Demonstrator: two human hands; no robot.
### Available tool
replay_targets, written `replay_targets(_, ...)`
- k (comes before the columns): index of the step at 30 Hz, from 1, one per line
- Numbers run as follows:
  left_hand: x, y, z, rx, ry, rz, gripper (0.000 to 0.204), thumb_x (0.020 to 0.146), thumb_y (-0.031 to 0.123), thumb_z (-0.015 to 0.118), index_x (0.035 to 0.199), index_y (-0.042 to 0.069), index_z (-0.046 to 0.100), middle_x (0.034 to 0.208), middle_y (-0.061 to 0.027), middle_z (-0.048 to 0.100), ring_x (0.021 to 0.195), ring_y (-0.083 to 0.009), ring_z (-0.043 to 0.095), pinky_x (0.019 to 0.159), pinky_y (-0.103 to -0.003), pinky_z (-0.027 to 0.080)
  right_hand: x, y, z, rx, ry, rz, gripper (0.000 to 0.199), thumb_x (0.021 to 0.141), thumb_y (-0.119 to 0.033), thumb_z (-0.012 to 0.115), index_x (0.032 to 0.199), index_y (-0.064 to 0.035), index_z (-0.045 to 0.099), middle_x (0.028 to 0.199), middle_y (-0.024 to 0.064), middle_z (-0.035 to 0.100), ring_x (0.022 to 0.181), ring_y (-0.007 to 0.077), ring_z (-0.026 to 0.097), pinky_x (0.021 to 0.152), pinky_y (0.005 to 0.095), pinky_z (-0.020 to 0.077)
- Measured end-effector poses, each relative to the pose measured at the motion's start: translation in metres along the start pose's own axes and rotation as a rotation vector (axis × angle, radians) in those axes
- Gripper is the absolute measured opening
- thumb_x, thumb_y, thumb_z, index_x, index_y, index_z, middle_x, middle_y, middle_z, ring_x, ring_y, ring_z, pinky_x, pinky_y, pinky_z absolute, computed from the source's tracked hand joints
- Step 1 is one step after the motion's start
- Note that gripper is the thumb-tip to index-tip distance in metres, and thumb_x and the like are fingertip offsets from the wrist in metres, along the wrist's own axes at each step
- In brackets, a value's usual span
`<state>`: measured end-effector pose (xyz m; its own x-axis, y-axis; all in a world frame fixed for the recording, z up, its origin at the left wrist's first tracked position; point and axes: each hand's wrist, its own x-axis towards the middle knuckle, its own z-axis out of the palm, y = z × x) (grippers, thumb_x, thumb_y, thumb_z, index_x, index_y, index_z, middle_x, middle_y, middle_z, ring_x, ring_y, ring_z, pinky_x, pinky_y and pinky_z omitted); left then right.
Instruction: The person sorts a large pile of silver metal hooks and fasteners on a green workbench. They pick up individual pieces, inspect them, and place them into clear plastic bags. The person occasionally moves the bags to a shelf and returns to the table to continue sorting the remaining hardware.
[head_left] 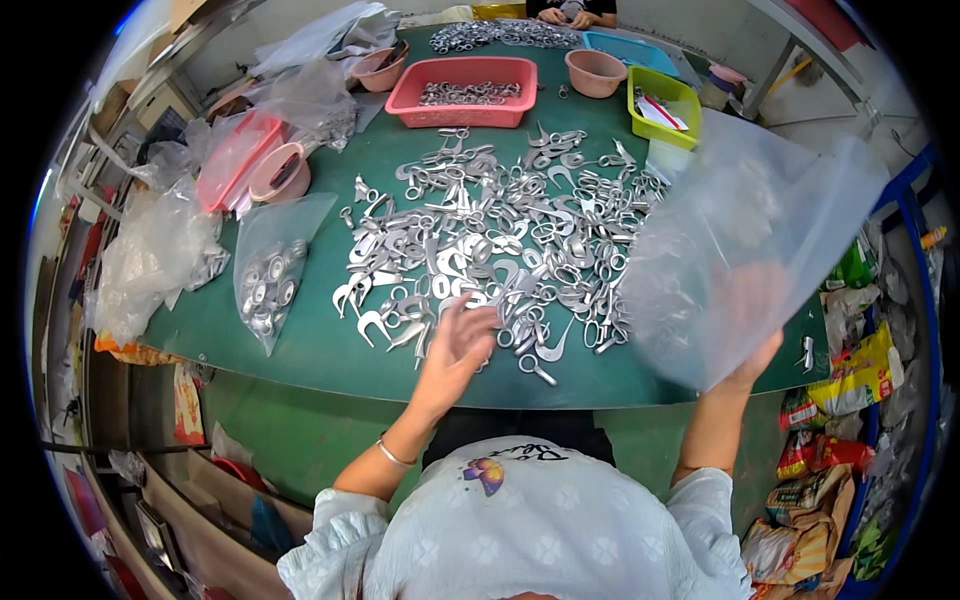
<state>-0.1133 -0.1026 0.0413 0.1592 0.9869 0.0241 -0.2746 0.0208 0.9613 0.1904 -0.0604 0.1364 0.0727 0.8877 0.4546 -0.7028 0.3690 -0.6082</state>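
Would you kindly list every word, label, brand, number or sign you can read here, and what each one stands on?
Pale shirt: dark lettering on the front; I leave its wording uncopied.
Yellow package on the right: printed, too small to read reliably.
Brown bag, lower right: print too small to read.
Large clear bag in the right hand: no lettering I can make out.
Metal parts: none I can make out.

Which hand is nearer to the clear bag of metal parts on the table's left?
The left. The left hand is to the right of that bag, by the loose metal pieces; the right hand, holding a large clear bag, is much farther right.
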Motion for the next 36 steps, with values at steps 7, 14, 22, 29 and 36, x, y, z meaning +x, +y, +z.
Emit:
replay_targets(7, 0.014, 0.023, 0.019, -0.810, -0.454, -0.172, 0.054, 0.095, 0.027, 0.039, 0.139, 0.002, 0.019, 0.127, -0.0230, 0.042, 0.115, -0.0333, 0.045, 0.090, -0.048, 0.042, -0.023, 0.092, 0.015, 0.020, 0.178, 0.626, 0.023, 0.096, -0.022, 0.040, 0.099, -0.0041, 0.054, 0.091, 0.0042, 0.059, 0.078, 0.0127, 0.056, 0.078, 0.0290, 0.0475)
replay_targets(14, -0.012, 0.037, -0.022, -0.647, -0.289, -0.133, 0.120, 0.055, 0.066, 0.069, 0.138, -0.002, 0.016, 0.131, -0.0272, 0.037, 0.120, -0.0375, 0.042, 0.095, -0.052, 0.038, -0.030, 0.105, 0.001, -0.868, 0.104, 0.179, 0.019, 0.093, -0.018, 0.050, 0.084, -0.0021, 0.054, 0.068, -0.0063, 0.044, 0.060, 0.0018, 0.035, 0.053, 0.0175, 0.0284)
replay_targets(22, -0.021, 0.011, -0.025, -0.113, 0.293, -0.089, 0.022, 0.083, 0.012, 0.062, 0.096, -0.005, 0.064, 0.082, -0.0065, 0.064, 0.069, -0.0099, 0.056, 0.063, -0.022, 0.044, -0.040, 0.116, 0.014, -0.899, -0.067, 0.188, 0.012, 0.090, -0.011, 0.052, 0.085, -0.0001, 0.055, 0.071, -0.0039, 0.049, 0.062, 0.0030, 0.041, 0.055, 0.0181, 0.0328)
replay_targets(29, -0.046, 0.062, -0.065, 0.079, 0.684, 0.334, 0.019, 0.084, 0.018, 0.064, 0.080, 0.000, 0.063, 0.068, -0.0016, 0.060, 0.054, -0.0049, 0.046, 0.049, -0.019, 0.035, -0.039, 0.146, 0.027, -0.827, -0.173, 0.284, 0.017, 0.087, -0.004, 0.052, 0.102, 0.0024, 0.057, 0.086, 0.0034, 0.058, 0.076, 0.0099, 0.052, 0.072, 0.0232, 0.0430)
replay_targets(36, -0.084, 0.113, -0.103, -0.179, 0.385, 0.665, 0.033, 0.093, 0.035, 0.046, 0.074, 0.009, 0.045, 0.059, 0.0043, 0.035, 0.047, -0.0067, 0.030, 0.040, -0.022, 0.023, -0.068, 0.189, 0.078, -0.227, -0.392, 0.944, 0.052, 0.089, -0.019, 0.054, 0.133, -0.0039, 0.032, 0.123, 0.0141, 0.046, 0.107, 0.0206, 0.049, 0.088, 0.0329, 0.0416)
